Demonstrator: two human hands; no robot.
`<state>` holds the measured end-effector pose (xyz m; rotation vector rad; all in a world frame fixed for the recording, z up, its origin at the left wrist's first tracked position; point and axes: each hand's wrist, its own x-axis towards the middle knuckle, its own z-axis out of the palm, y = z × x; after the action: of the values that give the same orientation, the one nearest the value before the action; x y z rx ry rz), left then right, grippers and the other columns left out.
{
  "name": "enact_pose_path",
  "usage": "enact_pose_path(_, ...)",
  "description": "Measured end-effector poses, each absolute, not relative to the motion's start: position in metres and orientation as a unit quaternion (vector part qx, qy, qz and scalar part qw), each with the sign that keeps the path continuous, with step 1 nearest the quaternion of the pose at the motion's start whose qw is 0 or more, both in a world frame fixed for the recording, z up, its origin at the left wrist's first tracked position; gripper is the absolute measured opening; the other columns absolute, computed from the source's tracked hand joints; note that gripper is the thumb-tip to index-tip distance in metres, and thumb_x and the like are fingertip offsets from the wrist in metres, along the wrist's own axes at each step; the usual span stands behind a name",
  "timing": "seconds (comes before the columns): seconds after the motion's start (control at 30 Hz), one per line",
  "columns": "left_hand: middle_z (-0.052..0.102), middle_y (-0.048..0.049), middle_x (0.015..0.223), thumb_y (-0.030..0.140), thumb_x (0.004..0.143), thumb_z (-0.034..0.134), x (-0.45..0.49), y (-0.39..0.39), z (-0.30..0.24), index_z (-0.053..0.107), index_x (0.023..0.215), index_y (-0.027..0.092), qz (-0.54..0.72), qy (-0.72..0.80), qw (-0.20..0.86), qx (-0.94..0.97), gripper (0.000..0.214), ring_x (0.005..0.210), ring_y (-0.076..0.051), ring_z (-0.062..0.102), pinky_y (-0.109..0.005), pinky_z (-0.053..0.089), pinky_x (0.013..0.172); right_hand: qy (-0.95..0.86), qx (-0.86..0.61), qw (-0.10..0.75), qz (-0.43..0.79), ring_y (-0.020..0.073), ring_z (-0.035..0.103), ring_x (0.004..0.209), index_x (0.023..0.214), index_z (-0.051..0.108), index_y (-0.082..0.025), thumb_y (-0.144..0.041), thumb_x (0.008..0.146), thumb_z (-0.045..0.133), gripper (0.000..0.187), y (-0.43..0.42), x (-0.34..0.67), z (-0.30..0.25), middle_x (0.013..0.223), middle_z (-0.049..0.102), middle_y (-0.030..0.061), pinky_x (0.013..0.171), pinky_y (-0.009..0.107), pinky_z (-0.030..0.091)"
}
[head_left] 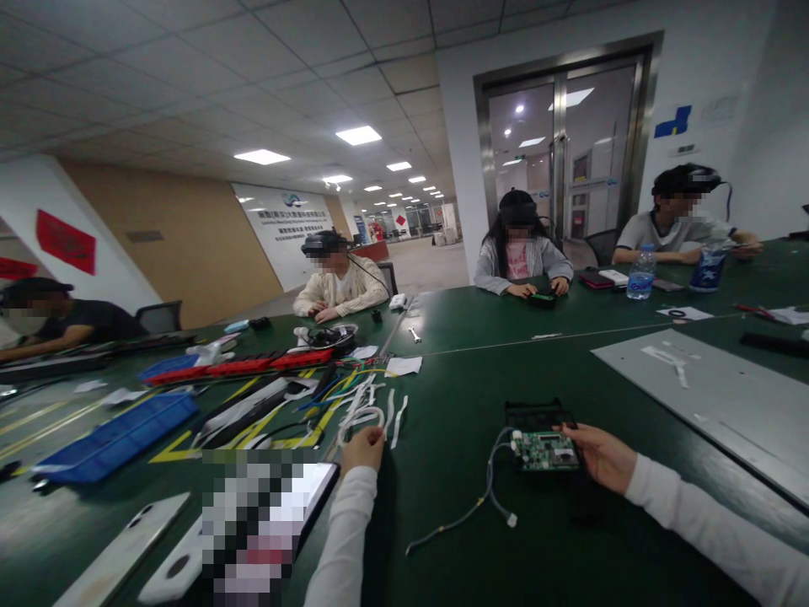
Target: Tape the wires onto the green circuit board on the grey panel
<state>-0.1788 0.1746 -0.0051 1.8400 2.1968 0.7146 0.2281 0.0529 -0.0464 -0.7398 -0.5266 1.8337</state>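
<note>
A small green circuit board lies on the dark green table in front of a black housing. My right hand grips the board's right end, fingers curled round it. A grey cable with white plugs trails from the board toward me. My left hand is closed on a loop of white cable ties, with more ties lying just beyond it. Both arms wear white sleeves.
A tablet and two phones lie at the near left, a blue tray and bundled wires beyond. A grey metal sheet lies at right. Several people sit round the table's far side with bottles and gear.
</note>
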Motion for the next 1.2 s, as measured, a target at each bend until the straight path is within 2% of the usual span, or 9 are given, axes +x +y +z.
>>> enact_pose_path(0.27, 0.063, 0.0000, 0.084, 0.021, 0.073, 0.051, -0.166, 0.165, 0.002, 0.056, 0.082, 0.020, 0.186, 0.755, 0.034, 0.628, 0.011, 0.079, -0.014, 0.057, -0.020, 0.039, 0.064, -0.234, -0.308, 0.520, 0.761, 0.0189, 0.057, 0.089, 0.089, 0.056, -0.014, -0.017, 0.071, 0.058, 0.019, 0.055, 0.229, -0.052, 0.089, 0.063, 0.0063, 0.084, 0.036, 0.042)
enact_pose_path(0.53, 0.060, -0.0012, 0.090, 0.022, 0.076, 0.048, -0.157, 0.159, 0.008, 0.053, 0.079, 0.021, 0.139, 0.755, -0.019, 0.640, 0.006, 0.079, -0.016, 0.055, -0.022, 0.036, 0.060, -0.236, -0.307, 0.522, 0.760, 0.0187, 0.057, 0.089, 0.087, 0.056, -0.015, -0.016, 0.071, 0.057, 0.016, 0.056, 0.229, -0.053, 0.087, 0.064, 0.0058, 0.085, 0.037, 0.041)
enact_pose_path(0.9, 0.056, -0.0015, 0.096, 0.023, 0.076, 0.046, -0.158, 0.163, 0.002, 0.053, 0.078, 0.022, 0.135, 0.756, -0.036, 0.639, 0.007, 0.080, -0.016, 0.055, -0.024, 0.038, 0.062, -0.218, -0.307, 0.527, 0.762, 0.0177, 0.058, 0.088, 0.086, 0.054, -0.014, -0.015, 0.071, 0.058, 0.015, 0.053, 0.226, -0.047, 0.086, 0.064, 0.0048, 0.084, 0.035, 0.042)
enact_pose_path(1.2, 0.053, -0.0028, 0.098, 0.026, 0.079, 0.044, -0.163, 0.167, -0.006, 0.057, 0.082, 0.022, 0.145, 0.753, -0.030, 0.641, 0.014, 0.081, -0.016, 0.054, -0.024, 0.038, 0.066, -0.240, -0.359, 0.521, 0.737, 0.0186, 0.058, 0.086, 0.087, 0.052, -0.016, -0.019, 0.066, 0.062, 0.024, 0.053, 0.224, -0.050, 0.087, 0.063, 0.0054, 0.081, 0.035, 0.044)
